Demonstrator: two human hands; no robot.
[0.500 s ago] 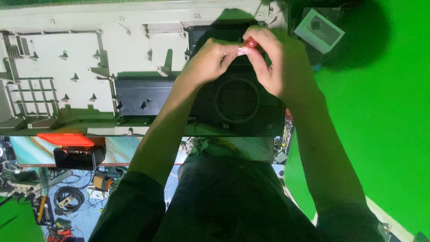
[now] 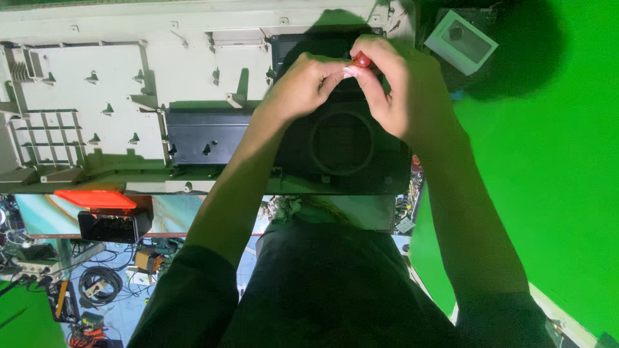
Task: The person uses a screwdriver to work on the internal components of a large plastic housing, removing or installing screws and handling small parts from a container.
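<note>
Nearest, dark sleeves and bare forearms reaching up over a black moulded plastic housing with a round ribbed opening [image 2: 342, 145], lying on a pale grey plastic back panel studded with ribs and screw posts [image 2: 97, 96]. Above that opening, left hand [image 2: 303, 84] and right hand [image 2: 403, 87] pressed together, fingertips of both pinched on a small red rounded piece [image 2: 362, 60] at the housing's upper edge. Farther off, a small grey-and-white rectangular box [image 2: 461, 40] resting on the bright green table [image 2: 554, 161].
</note>
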